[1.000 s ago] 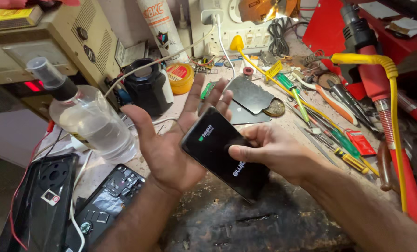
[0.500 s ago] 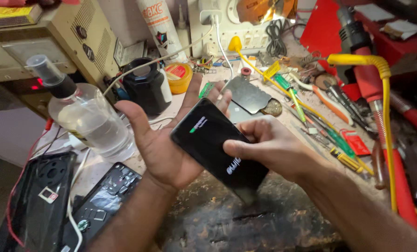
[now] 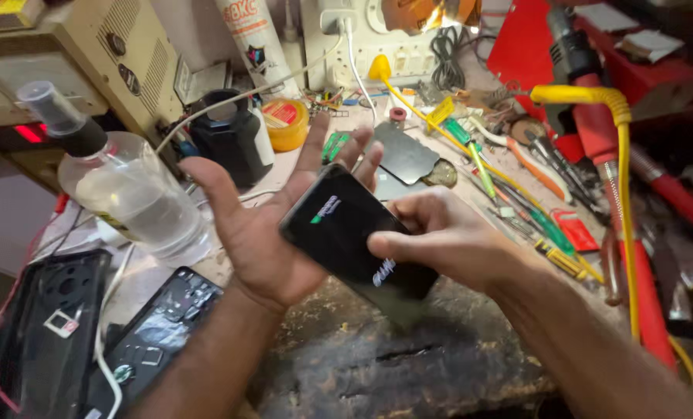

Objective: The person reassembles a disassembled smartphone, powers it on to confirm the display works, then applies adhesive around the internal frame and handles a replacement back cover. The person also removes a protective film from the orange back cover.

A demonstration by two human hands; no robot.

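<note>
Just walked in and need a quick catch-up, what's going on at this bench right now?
A person holds a black phone over a cluttered workbench. The left hand lies open, palm up, under it, while the right hand grips its lower end, thumb on the lit screen. A clear spray bottle stands at left, an opened phone lies below it, and screwdrivers lie scattered at right.

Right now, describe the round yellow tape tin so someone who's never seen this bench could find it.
Start at the beige metal box at the bench's back left. Just right of it stands a black container, and the yellow tin sits beside that. It is the only squat round yellow thing with a red-labelled top.
</note>
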